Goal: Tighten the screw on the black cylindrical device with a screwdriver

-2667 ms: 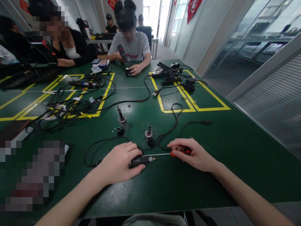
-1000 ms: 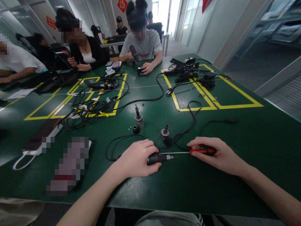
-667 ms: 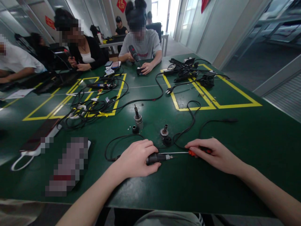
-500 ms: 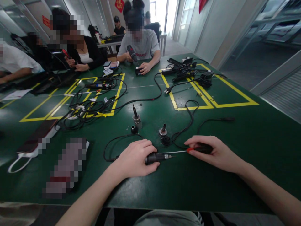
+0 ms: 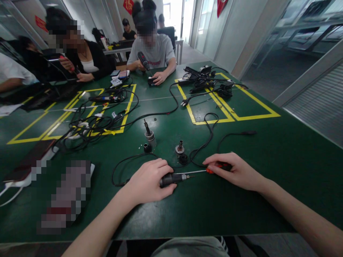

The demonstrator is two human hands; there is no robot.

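Observation:
My left hand is wrapped round a black corded cylindrical tool, which lies on the green table with its thin tip pointing right. A screwdriver with a red and black handle is pinched in my right hand; its shaft runs left, behind the black tool, to my left fingers. Beyond my hands stand a metal part with a tall spindle and a shorter round metal part. A black ring lies beside the shorter one, and a small black cap beside the taller.
Tangled cables and a black cable pile lie over yellow tape outlines. At the left are a phone and a blurred flat object. Across the table, a person works with a drill; another holds a red-handled tool.
The view has shifted slightly right. My right fingers have changed their hold on the screwdriver handle, showing more of its red part. My left hand keeps its grasp.

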